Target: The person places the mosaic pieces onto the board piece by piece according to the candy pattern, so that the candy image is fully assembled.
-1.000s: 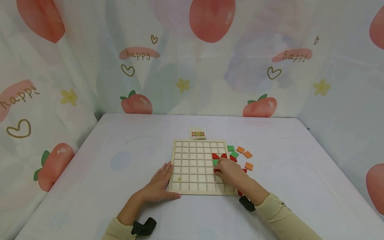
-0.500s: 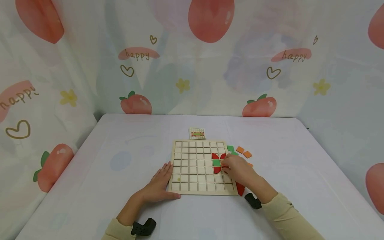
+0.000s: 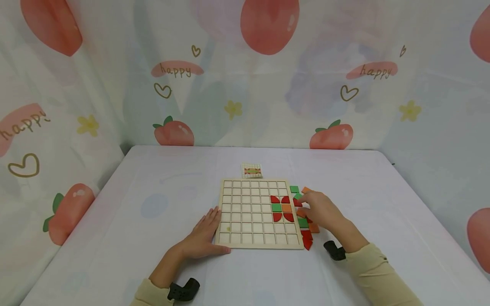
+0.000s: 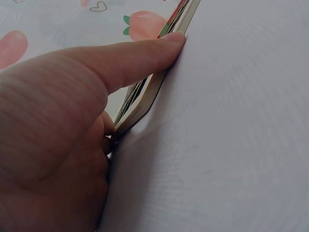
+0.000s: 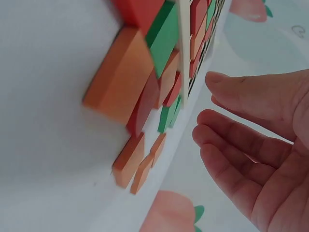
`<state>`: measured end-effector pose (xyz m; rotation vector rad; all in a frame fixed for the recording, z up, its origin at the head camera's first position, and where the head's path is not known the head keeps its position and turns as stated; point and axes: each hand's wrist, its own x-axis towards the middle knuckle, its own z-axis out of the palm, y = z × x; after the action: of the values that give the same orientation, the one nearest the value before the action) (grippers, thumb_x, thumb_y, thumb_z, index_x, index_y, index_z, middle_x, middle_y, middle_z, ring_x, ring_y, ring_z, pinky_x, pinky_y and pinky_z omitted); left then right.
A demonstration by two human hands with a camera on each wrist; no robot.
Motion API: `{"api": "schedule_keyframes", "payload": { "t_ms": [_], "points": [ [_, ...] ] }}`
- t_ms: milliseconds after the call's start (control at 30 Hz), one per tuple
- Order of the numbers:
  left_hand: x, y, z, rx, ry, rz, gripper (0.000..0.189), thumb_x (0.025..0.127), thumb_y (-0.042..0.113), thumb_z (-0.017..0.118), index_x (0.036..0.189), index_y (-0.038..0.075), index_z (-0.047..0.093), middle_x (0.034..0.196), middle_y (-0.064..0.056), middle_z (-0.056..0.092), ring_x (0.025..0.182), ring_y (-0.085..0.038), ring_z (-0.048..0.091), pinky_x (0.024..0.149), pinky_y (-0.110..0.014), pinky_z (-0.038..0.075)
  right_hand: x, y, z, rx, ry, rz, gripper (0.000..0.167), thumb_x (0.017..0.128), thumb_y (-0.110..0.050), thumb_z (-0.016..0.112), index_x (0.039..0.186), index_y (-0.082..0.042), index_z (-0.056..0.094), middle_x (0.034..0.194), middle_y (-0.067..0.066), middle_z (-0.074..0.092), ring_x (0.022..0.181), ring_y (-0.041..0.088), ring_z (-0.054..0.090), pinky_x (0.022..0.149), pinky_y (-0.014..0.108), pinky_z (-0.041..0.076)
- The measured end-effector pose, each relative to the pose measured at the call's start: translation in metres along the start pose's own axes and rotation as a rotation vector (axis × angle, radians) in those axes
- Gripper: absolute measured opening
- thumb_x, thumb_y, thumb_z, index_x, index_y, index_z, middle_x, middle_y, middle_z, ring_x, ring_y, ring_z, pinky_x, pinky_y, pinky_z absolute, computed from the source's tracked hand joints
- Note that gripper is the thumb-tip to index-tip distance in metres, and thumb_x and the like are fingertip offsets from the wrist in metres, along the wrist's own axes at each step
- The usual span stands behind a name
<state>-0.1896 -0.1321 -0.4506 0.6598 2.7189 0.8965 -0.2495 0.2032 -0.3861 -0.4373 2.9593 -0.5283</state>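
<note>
My left hand (image 3: 199, 238) rests along the left edge of a wooden grid board (image 3: 260, 246), fingers straight. In the left wrist view its thumb (image 4: 159, 50) lies against the board's near edge. Toward the grid's right side sit a green square tile (image 3: 276, 207), an orange square tile (image 3: 286, 208), and red quarter-round tiles (image 3: 277, 217) above and below them. Just beyond the right edge, my right hand (image 3: 325, 212) hovers over loose tiles, holding nothing. Its thumb and fingers are apart in the right wrist view, near a green tile (image 5: 166, 116).
Loose tiles lie along the board's right side, among them a green one (image 3: 303, 223), a red one (image 3: 306, 234) and an orange one (image 3: 314, 228). A small pattern card (image 3: 252, 170) is behind the board. Printed curtains (image 3: 245, 106) surround the white table (image 3: 115, 238).
From over the grid, my right hand has moved right to the loose tiles. The orange square beside the green one, and the red tile below it, now show. My left hand stays put.
</note>
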Motion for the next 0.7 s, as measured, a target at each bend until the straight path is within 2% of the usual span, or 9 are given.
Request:
{"api": "schedule_keyframes", "payload": {
  "t_ms": [200,400,700],
  "points": [
    [0.0,0.0,0.0,0.003,0.001,0.0,0.106,0.077,0.053,0.066,0.145,-0.005,0.008,0.152,-0.017,0.002,0.138,-0.028,-0.003,0.108,-0.045,0.003,-0.001,0.013,-0.002,-0.004,-0.012,0.039,0.024,0.082,-0.002,0.067,0.105,0.005,0.066,0.103,0.017,0.062,0.095,0.031,0.054,0.081,0.045,0.047],
    [0.0,0.0,0.0,0.0,0.002,0.003,0.106,0.077,0.052,0.066,0.145,-0.005,0.008,0.151,-0.018,0.002,0.138,-0.028,-0.003,0.108,-0.045,0.003,-0.004,0.023,-0.003,-0.024,-0.014,0.019,0.019,0.081,0.001,0.065,0.099,0.006,0.067,0.102,0.02,0.062,0.099,0.036,0.054,0.084,0.049,0.045],
    [0.001,-0.001,0.001,-0.007,0.005,0.002,0.107,0.076,0.053,0.066,0.145,-0.004,0.008,0.152,-0.017,0.002,0.138,-0.028,-0.003,0.108,-0.046,0.004,-0.009,0.034,-0.003,-0.052,-0.045,0.003,0.011,0.081,0.0,0.065,0.091,0.003,0.07,0.087,0.011,0.064,0.081,0.026,0.055,0.077,0.045,0.048]
  ]
}}
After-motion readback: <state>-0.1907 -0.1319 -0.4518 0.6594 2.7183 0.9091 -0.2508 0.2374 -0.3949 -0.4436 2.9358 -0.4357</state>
